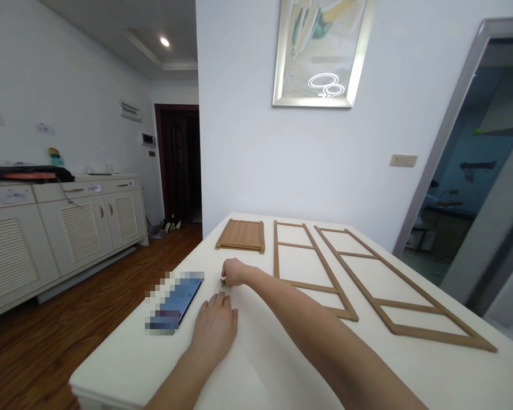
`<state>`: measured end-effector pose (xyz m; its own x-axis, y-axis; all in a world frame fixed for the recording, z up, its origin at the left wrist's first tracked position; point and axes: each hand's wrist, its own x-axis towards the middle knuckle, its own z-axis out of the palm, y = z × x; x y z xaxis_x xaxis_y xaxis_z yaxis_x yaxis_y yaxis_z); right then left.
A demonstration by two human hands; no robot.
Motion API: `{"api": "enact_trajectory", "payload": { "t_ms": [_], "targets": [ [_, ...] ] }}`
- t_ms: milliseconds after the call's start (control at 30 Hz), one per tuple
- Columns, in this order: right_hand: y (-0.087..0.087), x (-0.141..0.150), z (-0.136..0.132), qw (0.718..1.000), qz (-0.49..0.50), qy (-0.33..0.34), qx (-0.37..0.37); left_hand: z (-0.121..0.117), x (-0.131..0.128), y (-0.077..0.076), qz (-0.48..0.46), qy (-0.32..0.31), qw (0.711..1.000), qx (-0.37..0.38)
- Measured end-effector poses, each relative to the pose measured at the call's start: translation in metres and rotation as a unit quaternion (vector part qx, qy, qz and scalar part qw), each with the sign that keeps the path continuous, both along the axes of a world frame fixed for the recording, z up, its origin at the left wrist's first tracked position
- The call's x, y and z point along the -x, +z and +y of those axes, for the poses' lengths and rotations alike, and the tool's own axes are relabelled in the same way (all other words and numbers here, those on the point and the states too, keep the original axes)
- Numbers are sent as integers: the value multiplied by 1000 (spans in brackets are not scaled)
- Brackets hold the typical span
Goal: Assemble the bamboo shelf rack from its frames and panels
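Note:
What looks like a small clear bag (219,286) with dark metal-like bits lies on the white table (123,364), between my two hands. My right hand (235,271) reaches across from the right, its fingers curled down in a pinch at the bag's far end. What exactly the fingertips grip is hidden behind the hand. Palm down, my left hand (216,322) rests on the tabletop with its fingers stretched forward, their tips at the bag's near edge. A smartphone (177,302) with a lit, blurred-out screen lies just left of the hands.
Beyond my hands, brown slatted wooden panels (241,234) lie stacked. To the right lie two ladder-like wooden frames, one nearer (277,253) and one farther right (380,302). A white cabinet (81,222) stands at the left wall. The wall (290,171) borders the table's far edge.

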<state>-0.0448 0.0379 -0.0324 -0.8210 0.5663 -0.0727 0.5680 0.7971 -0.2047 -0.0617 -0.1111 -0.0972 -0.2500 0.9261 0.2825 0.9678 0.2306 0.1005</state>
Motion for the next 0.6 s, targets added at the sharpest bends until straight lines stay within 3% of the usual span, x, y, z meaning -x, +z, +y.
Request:
{"api": "enact_trajectory", "payload": {
  "t_ms": [600],
  "targets": [
    [6, -15, 3, 999, 9, 17, 40, 1, 1, -1, 0, 3, 1000, 6]
  ]
}}
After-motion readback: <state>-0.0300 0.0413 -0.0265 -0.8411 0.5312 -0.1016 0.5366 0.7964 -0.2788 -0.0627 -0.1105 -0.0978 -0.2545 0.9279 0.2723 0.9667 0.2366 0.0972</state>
